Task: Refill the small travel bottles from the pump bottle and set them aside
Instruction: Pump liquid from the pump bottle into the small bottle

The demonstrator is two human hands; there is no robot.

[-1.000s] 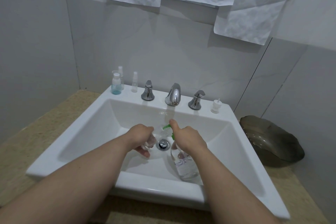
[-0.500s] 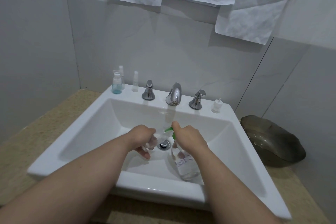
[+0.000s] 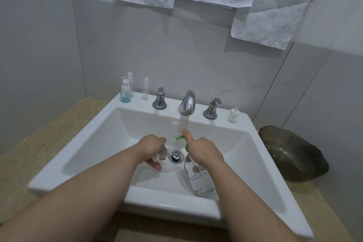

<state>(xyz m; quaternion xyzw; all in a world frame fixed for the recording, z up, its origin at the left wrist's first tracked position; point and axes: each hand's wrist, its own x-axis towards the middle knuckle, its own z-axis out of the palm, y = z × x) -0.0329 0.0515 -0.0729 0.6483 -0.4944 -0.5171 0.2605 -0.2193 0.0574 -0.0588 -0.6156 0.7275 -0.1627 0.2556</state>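
Small travel bottle [image 3: 162, 154] is held in curled left grip [image 3: 151, 146], left of drain [image 3: 175, 157] | pump bottle [image 3: 200, 180] is clasped in right grip [image 3: 204, 152], right of drain.

Over the sink [image 3: 102, 124], the left hand [image 3: 151, 146] grips a small clear bottle [image 3: 162, 154] while the right hand [image 3: 202, 152] holds the pump bottle [image 3: 198, 180], thumb on its green pump [image 3: 179, 138].

Left of basin [image 3: 94, 143] open; faucet [image 3: 187, 103], handles [image 3: 160, 99] & bottles [image 3: 125, 92] crowd back ledge [image 3: 172, 108].

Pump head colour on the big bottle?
Green; the pump head shows best in the head view, beside the right hand.
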